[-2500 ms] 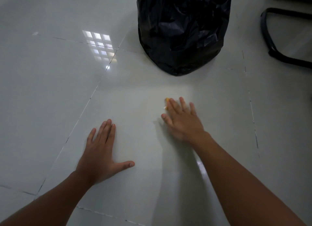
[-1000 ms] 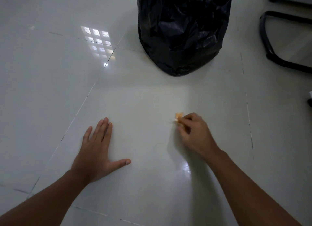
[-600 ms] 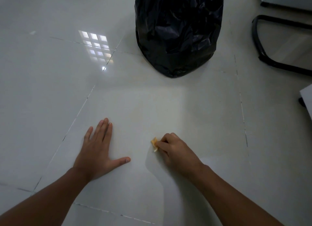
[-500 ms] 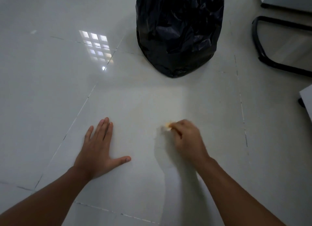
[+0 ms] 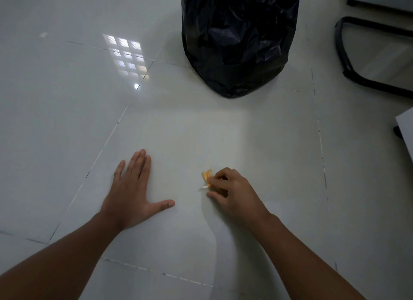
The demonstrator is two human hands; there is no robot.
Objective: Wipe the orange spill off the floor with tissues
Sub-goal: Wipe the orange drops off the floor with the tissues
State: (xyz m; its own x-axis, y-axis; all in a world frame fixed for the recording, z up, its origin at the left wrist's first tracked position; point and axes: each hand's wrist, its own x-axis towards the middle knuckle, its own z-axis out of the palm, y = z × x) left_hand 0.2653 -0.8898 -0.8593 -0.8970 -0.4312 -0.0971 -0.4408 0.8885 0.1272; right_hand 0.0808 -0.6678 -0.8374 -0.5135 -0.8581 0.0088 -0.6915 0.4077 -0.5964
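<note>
Pinching a small orange-stained tissue wad (image 5: 207, 178), right hand (image 5: 232, 194) now sits nearer the person than half a second ago, fingers curled in a closed grip, wad protruding at its 10 o'clock. Left hand (image 5: 131, 194) unchanged: flat, spread, holding nothing, on the floor (image 5: 67, 98). Tissue: crumpled, orange with a pale edge, touching the tile. Black bin bag (image 5: 239, 40) at 12 o'clock, well apart.

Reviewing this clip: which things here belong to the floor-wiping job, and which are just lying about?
In the job:
- orange-stained tissue, pinched in the right hand
- floor, where it is wiped
- left hand, flat on the floor

Lying about:
- black bin bag
- black chair frame
</note>
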